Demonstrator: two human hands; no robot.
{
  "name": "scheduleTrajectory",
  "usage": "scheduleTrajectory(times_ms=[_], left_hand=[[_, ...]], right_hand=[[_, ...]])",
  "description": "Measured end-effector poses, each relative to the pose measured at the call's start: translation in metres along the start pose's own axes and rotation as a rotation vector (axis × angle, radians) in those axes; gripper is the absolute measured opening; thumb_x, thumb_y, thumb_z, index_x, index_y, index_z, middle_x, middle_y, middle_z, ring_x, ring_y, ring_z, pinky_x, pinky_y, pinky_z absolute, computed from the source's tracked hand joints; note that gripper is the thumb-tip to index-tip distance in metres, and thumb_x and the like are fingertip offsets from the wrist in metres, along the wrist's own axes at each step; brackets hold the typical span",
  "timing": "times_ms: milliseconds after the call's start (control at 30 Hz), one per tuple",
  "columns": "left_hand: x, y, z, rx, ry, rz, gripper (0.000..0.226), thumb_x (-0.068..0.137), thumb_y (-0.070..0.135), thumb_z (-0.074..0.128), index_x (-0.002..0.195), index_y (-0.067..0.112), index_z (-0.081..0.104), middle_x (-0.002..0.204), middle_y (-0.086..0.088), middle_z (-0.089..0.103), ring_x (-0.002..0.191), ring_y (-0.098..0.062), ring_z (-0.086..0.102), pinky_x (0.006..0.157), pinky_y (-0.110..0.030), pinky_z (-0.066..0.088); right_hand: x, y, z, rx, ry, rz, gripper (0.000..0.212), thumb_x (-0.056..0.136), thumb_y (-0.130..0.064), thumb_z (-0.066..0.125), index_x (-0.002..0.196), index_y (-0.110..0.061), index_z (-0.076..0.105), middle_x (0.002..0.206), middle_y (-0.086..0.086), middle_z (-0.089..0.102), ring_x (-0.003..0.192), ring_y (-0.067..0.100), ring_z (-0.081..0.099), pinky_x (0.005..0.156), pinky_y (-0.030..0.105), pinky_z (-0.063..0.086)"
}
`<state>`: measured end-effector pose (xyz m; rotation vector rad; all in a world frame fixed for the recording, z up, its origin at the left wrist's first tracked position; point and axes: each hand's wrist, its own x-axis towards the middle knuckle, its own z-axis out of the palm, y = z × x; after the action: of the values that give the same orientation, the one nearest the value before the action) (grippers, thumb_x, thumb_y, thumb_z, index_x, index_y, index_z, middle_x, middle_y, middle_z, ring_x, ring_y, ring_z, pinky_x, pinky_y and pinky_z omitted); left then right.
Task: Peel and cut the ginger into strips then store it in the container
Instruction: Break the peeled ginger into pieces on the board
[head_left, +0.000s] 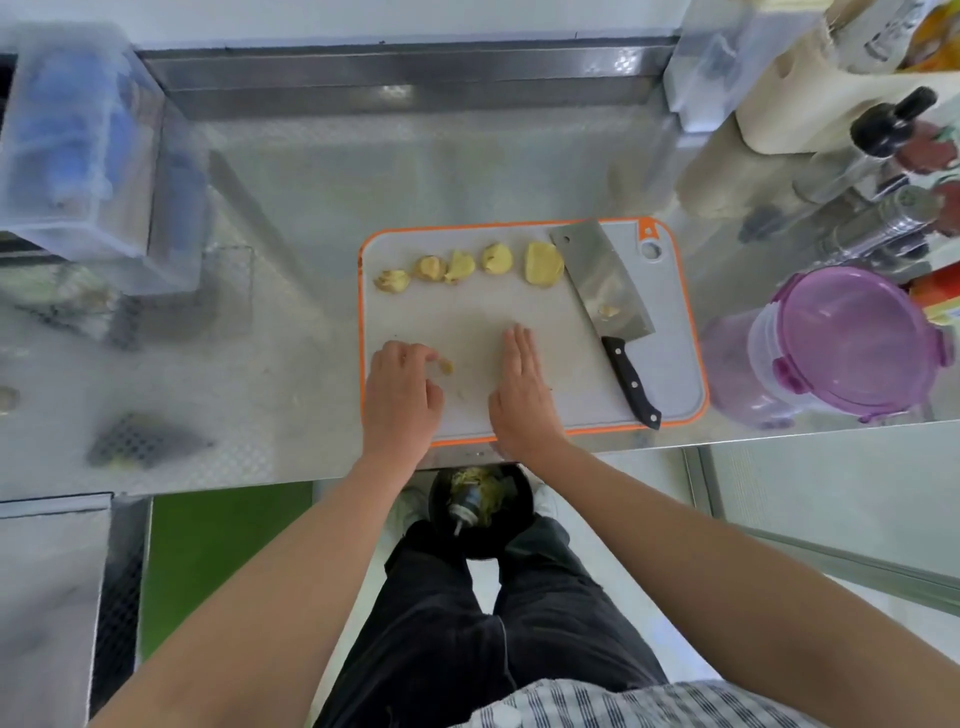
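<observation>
Steel counter, orange-rimmed board (cleaver atop), left fingers curled beside ginger scrap, right fingers flat together.

Forearms bare; black trousers; checked shirt hem (grey on white); white shoes.

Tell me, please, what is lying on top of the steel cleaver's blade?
One small pale ginger scrap rests on the broad steel cleaver blade. The orange-edged white cutting board beneath it is hidden.
</observation>
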<state>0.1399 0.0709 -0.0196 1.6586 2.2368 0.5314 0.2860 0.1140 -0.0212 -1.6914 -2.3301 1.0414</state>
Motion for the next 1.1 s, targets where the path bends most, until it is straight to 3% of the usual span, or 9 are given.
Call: scheduleTrajectory(times_ms=[100, 233, 333, 467, 600, 733, 833, 933, 1100], left_hand=[[-0.007, -0.01, -0.003, 0.006, 0.02, -0.016, 0.036, 0.077, -0.003, 0.056, 0.112, 0.004, 0.06, 0.107, -0.014, 0.054, 0.101, -0.032, 0.051, 0.084, -0.043, 0.049], [-0.013, -0.02, -0.006, 0.041, 0.007, -0.006, 0.042, 0.079, -0.002, 0.054, 0.121, 0.002, 0.057, 0.115, -0.016, 0.052, 0.106, -0.033, 0.049, 0.089, -0.041, 0.047], [-0.014, -0.024, -0.006, 0.042, 0.012, -0.008, 0.042, 0.08, -0.002, 0.054, 0.122, 0.002, 0.055, 0.122, -0.015, 0.053, 0.114, -0.034, 0.048, 0.097, -0.043, 0.043], [-0.014, -0.031, -0.008, 0.056, -0.013, 0.018, 0.043, 0.08, -0.004, 0.055, 0.122, 0.0, 0.056, 0.124, -0.015, 0.054, 0.116, -0.034, 0.049, 0.098, -0.044, 0.045], [-0.017, -0.04, -0.01, 0.058, -0.028, 0.056, 0.045, 0.081, -0.004, 0.055, 0.126, -0.001, 0.053, 0.128, -0.015, 0.051, 0.12, -0.033, 0.046, 0.103, -0.042, 0.042], [-0.015, -0.038, -0.008, 0.039, -0.022, 0.045, 0.044, 0.077, -0.005, 0.061, 0.121, -0.003, 0.057, 0.124, -0.017, 0.054, 0.116, -0.036, 0.05, 0.098, -0.044, 0.045], [-0.012, -0.041, -0.008, 0.043, -0.007, 0.039, 0.04, 0.077, 0.0, 0.065, 0.117, -0.002, 0.06, 0.119, -0.017, 0.057, 0.111, -0.036, 0.053, 0.093, -0.045, 0.048], [-0.01, -0.044, -0.013, 0.023, 0.029, 0.056, 0.037, 0.08, 0.001, 0.054, 0.116, 0.001, 0.06, 0.114, -0.015, 0.058, 0.106, -0.035, 0.053, 0.09, -0.044, 0.049], [0.015, -0.029, -0.013, 0.022, 0.075, 0.103, 0.035, 0.076, -0.003, 0.055, 0.109, 0.004, 0.063, 0.106, -0.015, 0.057, 0.098, -0.035, 0.054, 0.081, -0.044, 0.049]], right_hand=[[-0.003, -0.02, 0.013, 0.081, -0.048, -0.195, 0.071, 0.085, 0.007, 0.032, 0.148, 0.004, 0.0, 0.158, 0.016, -0.004, 0.147, 0.026, -0.008, 0.121, 0.035, 0.004], [-0.003, -0.001, 0.015, 0.054, 0.169, -0.036, 0.073, 0.084, -0.016, 0.026, 0.149, 0.001, -0.003, 0.158, 0.016, -0.006, 0.146, 0.024, -0.011, 0.119, 0.036, -0.008], [-0.006, -0.011, 0.031, -0.013, 0.084, -0.015, 0.08, 0.079, -0.034, 0.01, 0.147, 0.001, -0.012, 0.157, 0.015, -0.015, 0.143, 0.022, -0.022, 0.118, 0.037, -0.014], [0.002, -0.045, 0.051, 0.063, -0.029, -0.185, 0.079, 0.078, -0.033, 0.011, 0.146, 0.002, -0.012, 0.157, 0.017, -0.013, 0.141, 0.017, -0.022, 0.117, 0.036, -0.015], [0.004, -0.027, 0.048, 0.089, 0.135, -0.104, 0.079, 0.079, -0.031, 0.014, 0.148, 0.003, -0.006, 0.157, 0.016, -0.009, 0.145, 0.023, -0.016, 0.118, 0.037, -0.013], [0.005, -0.046, 0.055, 0.084, 0.011, -0.125, 0.083, 0.075, -0.033, 0.012, 0.146, 0.004, -0.012, 0.157, 0.017, -0.011, 0.144, 0.022, -0.018, 0.116, 0.033, -0.017], [0.006, -0.063, 0.056, 0.245, -0.069, -0.192, 0.077, 0.081, -0.021, 0.02, 0.147, 0.0, -0.012, 0.158, 0.012, -0.01, 0.145, 0.018, -0.015, 0.119, 0.033, -0.011], [0.011, -0.051, 0.041, 0.312, 0.042, -0.17, 0.074, 0.082, -0.021, 0.022, 0.149, -0.004, -0.005, 0.159, 0.009, -0.001, 0.147, 0.014, -0.004, 0.119, 0.03, -0.006], [0.039, -0.014, -0.011, 0.21, 0.272, 0.015, 0.047, 0.084, -0.004, 0.046, 0.131, -0.009, 0.045, 0.127, 0.007, 0.05, 0.111, 0.022, 0.052, 0.098, 0.04, 0.042]])
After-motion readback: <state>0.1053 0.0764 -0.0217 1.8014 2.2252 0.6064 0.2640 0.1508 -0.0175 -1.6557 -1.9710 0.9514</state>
